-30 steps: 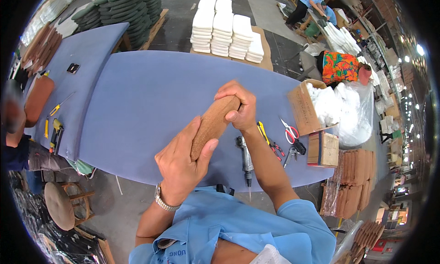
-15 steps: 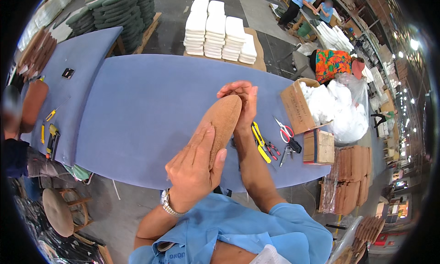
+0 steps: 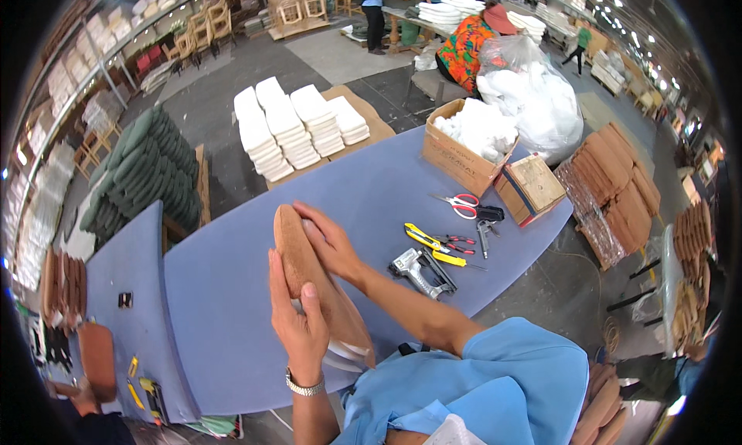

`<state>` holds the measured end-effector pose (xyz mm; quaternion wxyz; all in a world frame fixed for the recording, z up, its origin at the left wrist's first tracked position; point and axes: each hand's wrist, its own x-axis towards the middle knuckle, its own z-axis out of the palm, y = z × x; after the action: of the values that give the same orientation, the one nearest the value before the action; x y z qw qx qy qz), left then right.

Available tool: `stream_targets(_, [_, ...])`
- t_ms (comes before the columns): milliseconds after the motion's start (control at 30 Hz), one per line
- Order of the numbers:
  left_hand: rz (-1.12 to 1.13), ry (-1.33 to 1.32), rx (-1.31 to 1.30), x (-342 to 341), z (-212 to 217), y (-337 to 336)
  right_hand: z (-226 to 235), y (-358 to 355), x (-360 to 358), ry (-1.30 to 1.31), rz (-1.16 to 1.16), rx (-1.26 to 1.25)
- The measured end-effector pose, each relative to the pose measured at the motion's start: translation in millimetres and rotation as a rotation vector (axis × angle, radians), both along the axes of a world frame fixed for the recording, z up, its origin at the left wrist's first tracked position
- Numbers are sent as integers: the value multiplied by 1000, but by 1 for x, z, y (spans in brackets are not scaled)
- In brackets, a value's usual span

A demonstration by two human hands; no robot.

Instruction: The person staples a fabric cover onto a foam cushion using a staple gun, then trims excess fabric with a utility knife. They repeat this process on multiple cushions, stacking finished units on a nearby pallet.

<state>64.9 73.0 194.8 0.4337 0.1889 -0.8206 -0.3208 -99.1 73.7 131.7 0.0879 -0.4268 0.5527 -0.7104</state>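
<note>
A brown fabric-covered cushion (image 3: 295,252) is held on edge, tilted, between my two hands above the blue padded table (image 3: 232,290). My left hand (image 3: 300,325), with a metal-band watch at its wrist, presses its near-left side with the thumb over the edge. My right hand (image 3: 331,248) lies along the far-right side, fingers near the upper end. Toward my shirt, the cushion's lower end shows a pale underside. Right of my right forearm lies a staple gun (image 3: 417,271). Beyond it are a yellow utility knife (image 3: 421,240) and red-handled pliers (image 3: 456,248).
Scissors (image 3: 464,205) and an air gun (image 3: 485,236) lie toward a carton of white stuffing (image 3: 464,167) and a wooden box (image 3: 533,186). White pads (image 3: 294,128) are stacked beyond the table. At lower left, another person's hand (image 3: 85,402) is by a brown cushion (image 3: 97,360).
My view has turned toward the right. Both hands still hold the cushion, now turned so its upper end leans left. The staple gun, largely covered by my right arm before, now shows.
</note>
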Motion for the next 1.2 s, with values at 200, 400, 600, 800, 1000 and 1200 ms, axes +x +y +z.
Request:
stream_targets(200, [-180, 51, 300, 2, -22, 2, 28, 76, 42, 176, 200, -48])
stream_targets(400, [-357, 115, 306, 12, -44, 7, 29, 112, 35, 227, 147, 164])
stream_targets(600, [-197, -130, 508, 43, -125, 1, 15, 124, 43, 109, 151, 175])
stream_targets(800, [50, -53, 242, 10, -82, 12, 7, 112, 29, 251, -25, 213])
stream_targets(1000, [101, -115, 254, 12, -62, -27, 30, 94, -3, 172, 104, 510])
stream_targets(1200, [117, -238, 630, -6, -116, -75, -66, 31, -10, 2, -64, 504])
